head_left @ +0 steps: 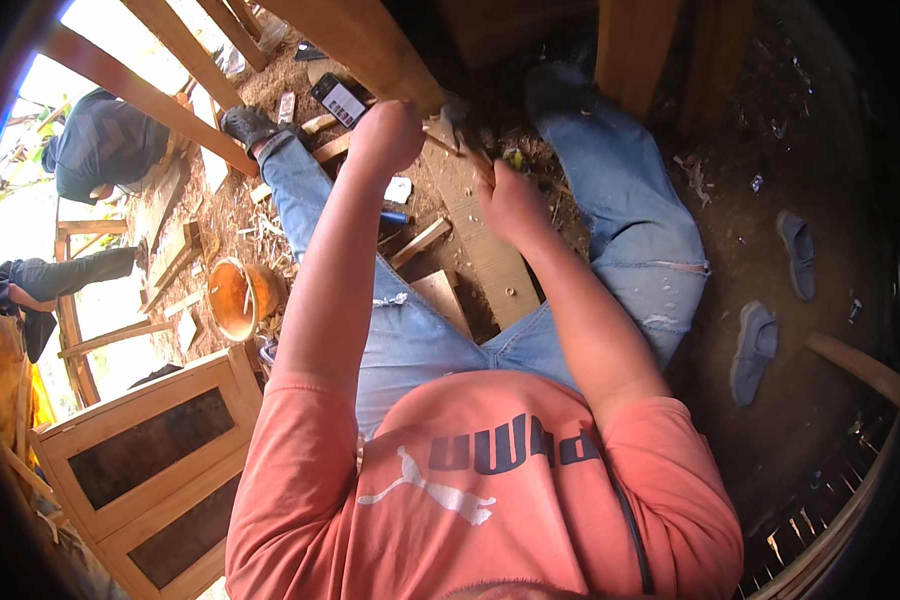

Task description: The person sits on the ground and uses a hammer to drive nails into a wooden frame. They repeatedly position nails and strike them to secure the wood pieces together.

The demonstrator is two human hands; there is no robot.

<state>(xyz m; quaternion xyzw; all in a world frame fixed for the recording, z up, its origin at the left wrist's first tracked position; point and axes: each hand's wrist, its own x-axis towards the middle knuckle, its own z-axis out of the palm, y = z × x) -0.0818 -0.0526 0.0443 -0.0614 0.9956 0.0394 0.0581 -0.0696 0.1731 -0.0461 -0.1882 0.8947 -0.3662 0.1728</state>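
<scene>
My left hand (pixel 388 135) is closed in a fist beside a thick timber post (pixel 365 40). A thin brown stick-like piece (pixel 443 143) juts from the right side of that fist; its kind is not clear. My right hand (pixel 513 205), lower and to the right, is closed on a tool with a brown wooden handle (pixel 480 162). A pale, blurred part (pixel 452 112) shows close above the handle, and I cannot tell whether it belongs to the tool. Under both hands a wooden plank (pixel 485 240) runs between my legs, with small wood curls on it.
A phone (pixel 338 100) with a lit screen lies beyond my left hand. Wood offcuts (pixel 422 242) and shavings litter the ground. At left are an orange bucket (pixel 240 298), a panelled wooden frame (pixel 160 440) and other people (pixel 110 145). Grey shoes (pixel 753 350) lie at right.
</scene>
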